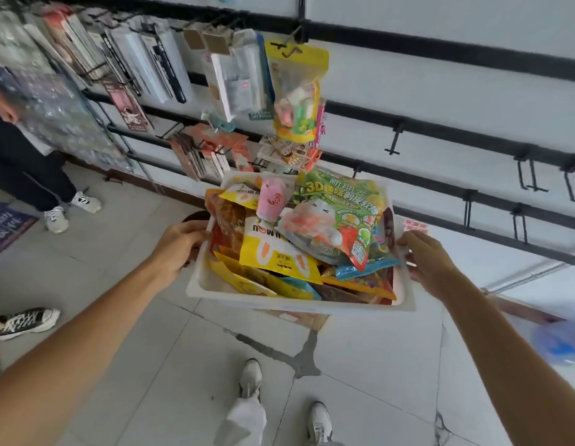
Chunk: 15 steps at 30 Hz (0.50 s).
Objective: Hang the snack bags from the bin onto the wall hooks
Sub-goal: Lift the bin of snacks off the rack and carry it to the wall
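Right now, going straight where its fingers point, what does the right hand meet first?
The right hand holds the white bin at its right rim, so that rim; beyond it, probably the green gummy bag, though depth is unclear.

— What is the wall like?
— A white wall point(440, 75), with black rails point(456, 136) running across it in rows.
— And the floor?
— Pale grey tiles point(183, 381), evenly lit, with a dark cracked patch point(307, 358) at one joint.
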{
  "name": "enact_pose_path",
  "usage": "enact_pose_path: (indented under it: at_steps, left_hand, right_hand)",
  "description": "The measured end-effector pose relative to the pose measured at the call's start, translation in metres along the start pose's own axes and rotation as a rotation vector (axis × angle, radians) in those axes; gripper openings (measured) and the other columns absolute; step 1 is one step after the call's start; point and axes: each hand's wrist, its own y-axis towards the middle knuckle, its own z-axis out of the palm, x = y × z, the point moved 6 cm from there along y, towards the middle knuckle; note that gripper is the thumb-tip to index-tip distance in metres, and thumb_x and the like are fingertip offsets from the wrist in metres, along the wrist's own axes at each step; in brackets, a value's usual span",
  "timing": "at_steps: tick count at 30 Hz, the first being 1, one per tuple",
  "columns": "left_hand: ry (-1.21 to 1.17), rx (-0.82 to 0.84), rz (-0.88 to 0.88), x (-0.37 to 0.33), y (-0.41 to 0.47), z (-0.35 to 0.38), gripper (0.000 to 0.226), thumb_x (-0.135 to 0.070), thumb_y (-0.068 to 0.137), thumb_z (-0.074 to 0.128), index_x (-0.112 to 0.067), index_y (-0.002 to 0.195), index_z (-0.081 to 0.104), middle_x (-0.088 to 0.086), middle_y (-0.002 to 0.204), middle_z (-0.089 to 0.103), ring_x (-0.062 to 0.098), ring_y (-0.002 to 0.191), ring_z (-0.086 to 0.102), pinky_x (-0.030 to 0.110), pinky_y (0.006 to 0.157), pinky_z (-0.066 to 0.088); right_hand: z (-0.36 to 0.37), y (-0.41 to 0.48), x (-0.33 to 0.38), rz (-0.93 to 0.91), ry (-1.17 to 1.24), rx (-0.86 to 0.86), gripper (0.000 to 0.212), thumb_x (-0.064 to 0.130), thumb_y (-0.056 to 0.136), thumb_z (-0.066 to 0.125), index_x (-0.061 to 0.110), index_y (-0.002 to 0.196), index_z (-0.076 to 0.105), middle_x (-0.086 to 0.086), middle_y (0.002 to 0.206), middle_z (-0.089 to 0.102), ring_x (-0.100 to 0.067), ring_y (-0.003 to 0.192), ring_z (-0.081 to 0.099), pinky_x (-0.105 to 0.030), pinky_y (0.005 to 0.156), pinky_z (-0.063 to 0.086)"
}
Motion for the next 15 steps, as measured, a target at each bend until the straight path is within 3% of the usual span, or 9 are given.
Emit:
enact_pose_path:
  at_steps: [3, 6, 9, 12, 15]
  left_hand:
    - [0.023, 0.058, -0.001, 0.004, 0.049, 0.002, 0.025, -0.004, 0.093, 0.053, -0.019, 0.093, 0.073, 0.001, 0.076, 0.075, 0.02, 0.074, 0.068, 0.031, 0.066, 0.052]
    - [0.048, 0.124, 0.006, 0.012, 0.095, 0.01, 0.024, -0.003, 0.096, 0.05, -0.017, 0.096, 0.07, -0.005, 0.067, 0.071, 0.009, 0.059, 0.065, 0.019, 0.046, 0.047]
    - [0.074, 0.154, -0.008, 0.033, 0.142, 0.018, 0.026, -0.005, 0.095, 0.052, -0.022, 0.097, 0.072, -0.004, 0.074, 0.074, 0.011, 0.068, 0.068, 0.023, 0.058, 0.05]
    - [0.093, 0.174, -0.035, 0.063, 0.182, 0.03, 0.029, -0.005, 0.093, 0.053, -0.024, 0.098, 0.074, -0.002, 0.089, 0.075, 0.017, 0.087, 0.069, 0.03, 0.072, 0.052]
    - [0.102, 0.193, -0.056, 0.095, 0.216, 0.043, 0.03, 0.0, 0.092, 0.052, -0.02, 0.102, 0.072, 0.001, 0.093, 0.075, 0.015, 0.087, 0.07, 0.024, 0.069, 0.053]
  right_hand:
    - [0.017, 0.022, -0.009, 0.022, -0.006, -0.074, 0.014, 0.014, 0.094, 0.047, 0.012, 0.086, 0.058, -0.012, 0.095, 0.063, -0.027, 0.092, 0.064, -0.04, 0.079, 0.054]
    - [0.033, 0.048, -0.025, 0.05, -0.002, -0.138, 0.014, 0.014, 0.094, 0.046, 0.01, 0.091, 0.059, -0.012, 0.095, 0.062, -0.026, 0.091, 0.062, -0.039, 0.076, 0.054]
    - [0.047, 0.083, -0.05, 0.081, -0.009, -0.196, 0.02, 0.015, 0.094, 0.045, 0.006, 0.104, 0.06, -0.013, 0.1, 0.062, -0.027, 0.094, 0.063, -0.044, 0.083, 0.055]
    - [0.059, 0.115, -0.075, 0.117, -0.013, -0.243, 0.021, 0.016, 0.092, 0.046, 0.005, 0.103, 0.061, -0.013, 0.097, 0.062, -0.027, 0.092, 0.062, -0.045, 0.083, 0.054]
    - [0.069, 0.148, -0.1, 0.146, -0.033, -0.255, 0.031, 0.021, 0.078, 0.05, 0.002, 0.1, 0.061, -0.021, 0.099, 0.062, -0.028, 0.088, 0.061, -0.047, 0.081, 0.054]
